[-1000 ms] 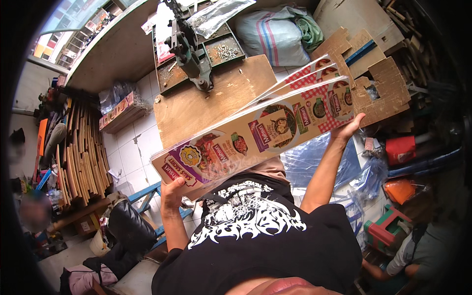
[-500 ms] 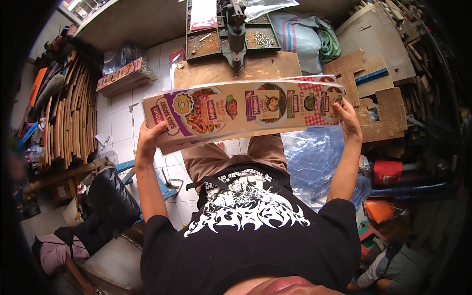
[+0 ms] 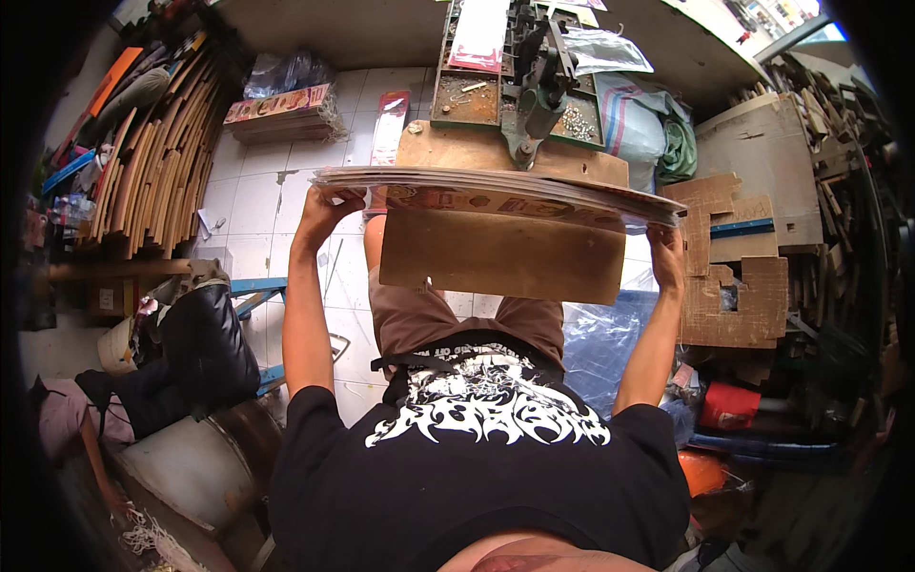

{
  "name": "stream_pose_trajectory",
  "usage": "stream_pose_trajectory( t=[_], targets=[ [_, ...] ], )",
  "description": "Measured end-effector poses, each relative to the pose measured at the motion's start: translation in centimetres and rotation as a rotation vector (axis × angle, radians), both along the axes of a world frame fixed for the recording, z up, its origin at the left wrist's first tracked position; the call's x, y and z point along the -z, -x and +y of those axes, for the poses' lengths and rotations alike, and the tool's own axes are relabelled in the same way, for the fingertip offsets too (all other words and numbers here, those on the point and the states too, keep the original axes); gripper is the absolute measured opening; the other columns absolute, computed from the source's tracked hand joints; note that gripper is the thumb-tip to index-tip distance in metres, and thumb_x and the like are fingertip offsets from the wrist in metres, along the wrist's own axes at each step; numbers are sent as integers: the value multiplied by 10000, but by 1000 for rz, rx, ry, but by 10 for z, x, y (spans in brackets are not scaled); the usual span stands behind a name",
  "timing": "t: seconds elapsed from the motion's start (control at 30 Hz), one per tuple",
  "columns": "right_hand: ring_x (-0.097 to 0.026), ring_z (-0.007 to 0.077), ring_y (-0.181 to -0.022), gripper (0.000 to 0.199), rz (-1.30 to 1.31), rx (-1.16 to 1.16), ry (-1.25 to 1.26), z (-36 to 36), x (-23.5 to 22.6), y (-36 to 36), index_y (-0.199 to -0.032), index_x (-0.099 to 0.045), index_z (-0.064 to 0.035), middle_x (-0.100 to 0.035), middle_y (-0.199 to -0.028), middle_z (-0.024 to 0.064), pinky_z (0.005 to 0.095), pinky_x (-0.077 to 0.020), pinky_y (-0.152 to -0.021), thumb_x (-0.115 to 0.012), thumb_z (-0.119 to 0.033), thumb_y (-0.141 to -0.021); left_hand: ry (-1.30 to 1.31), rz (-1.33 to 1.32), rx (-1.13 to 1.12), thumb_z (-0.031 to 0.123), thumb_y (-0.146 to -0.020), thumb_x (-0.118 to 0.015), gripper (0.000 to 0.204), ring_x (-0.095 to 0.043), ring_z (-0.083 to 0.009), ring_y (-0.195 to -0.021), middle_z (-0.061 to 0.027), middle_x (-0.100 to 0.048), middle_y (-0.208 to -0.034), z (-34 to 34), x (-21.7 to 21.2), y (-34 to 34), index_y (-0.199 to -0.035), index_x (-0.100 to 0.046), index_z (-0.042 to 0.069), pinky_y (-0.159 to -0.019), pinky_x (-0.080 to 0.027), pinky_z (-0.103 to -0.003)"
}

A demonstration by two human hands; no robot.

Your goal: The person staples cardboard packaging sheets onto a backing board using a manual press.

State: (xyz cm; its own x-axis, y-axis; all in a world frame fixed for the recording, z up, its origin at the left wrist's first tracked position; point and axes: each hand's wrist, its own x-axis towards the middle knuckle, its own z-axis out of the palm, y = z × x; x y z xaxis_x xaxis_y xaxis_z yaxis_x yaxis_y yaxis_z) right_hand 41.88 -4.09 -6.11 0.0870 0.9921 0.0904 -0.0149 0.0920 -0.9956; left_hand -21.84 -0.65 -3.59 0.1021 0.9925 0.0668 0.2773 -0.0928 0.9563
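My left hand and my right hand grip opposite ends of a stack of long printed sheets. The stack is tilted nearly edge-on, so its layered long edge faces me and a strip of the coloured print shows underneath. Both sets of fingers close around the ends, partly hidden by the sheets. Below the stack a plain brown board lies over my thighs. Just beyond stands a green hand press on a wooden board.
Compartment trays with small metal bits flank the press. A bundle of printed strips sits on the tiles at far left, near stacked brown boards. To the right are cut cardboard pieces, a white sack and clear plastic sheeting.
The stack has turned from showing its printed face to nearly edge-on, both hands still holding its ends. The brown board beneath is now exposed. My view has swung left.
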Motion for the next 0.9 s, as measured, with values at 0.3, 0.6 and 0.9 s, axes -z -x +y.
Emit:
stream_pose_trajectory(
  t=[0.3, 0.6, 0.9],
  targets=[
    [-420, 43, -793, 468, -70, 71, -23, 2, -10, 14, -1209, -554, -19, -532, -910, -65, 216, -365, -694, -689, -354, -911, -107, -165, -51, -154, -692, -748, 592, -652, -146, -783, -67, -645, -860, -2, 9, -10, -1175, -466, 44, -709, -576, -292],
    [-381, 342, -1358, 664, 286, 109, -186, 11, -33, 35, -1387, -388, 14, -442, -1408, 245, 462, -252, -1152, -558, -449, -942, -312, -340, -147, 294, -781, -817, 759, -578, -243, -1114, -155, -599, -1161, -15, -6, -26, -1365, -408, 32, -1007, -434, -376],
    [-551, 285, -1206, 469, 153, 295, -111, 25, -29, 43, -1295, -456, 23, -573, -1280, 218, 395, -411, -1046, -659, -173, -920, -194, -418, -467, 303, -860, -704, 530, -541, -307, -1212, -236, -592, -1247, -11, -23, -51, -1226, -534, -39, -1058, -385, -397]
  ],
)
